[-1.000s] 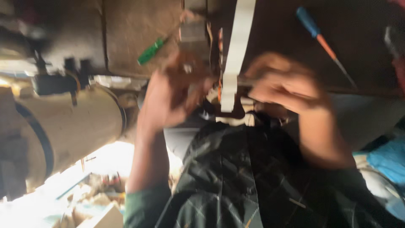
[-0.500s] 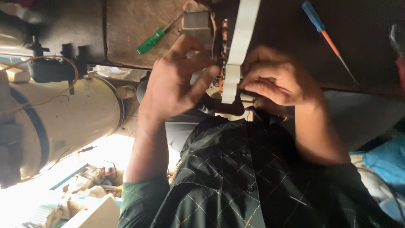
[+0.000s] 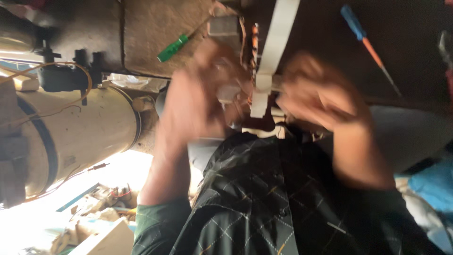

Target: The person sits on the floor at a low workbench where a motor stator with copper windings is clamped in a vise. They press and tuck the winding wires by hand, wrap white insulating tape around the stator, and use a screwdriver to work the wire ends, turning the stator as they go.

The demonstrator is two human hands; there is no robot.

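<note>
Both hands are blurred by motion at the middle of the view. My left hand is raised with its fingers by a small pale part next to orange wires. My right hand is curled beside the lower end of a white flat strip that runs down from the top. The blur hides whether either hand grips anything. A grey block sits just above the left hand's fingers. A dark checked cloth lies below both hands.
A green-handled screwdriver lies on the brown surface at upper left, and a blue and orange screwdriver at upper right. A cream cylinder with a black fitting fills the left. Scraps and wires litter the bright lower left. Blue cloth lies at the right.
Both hands have shifted and turned blurry. The left hand has dropped slightly from the grey block, and the right hand has moved a little away from the white strip.
</note>
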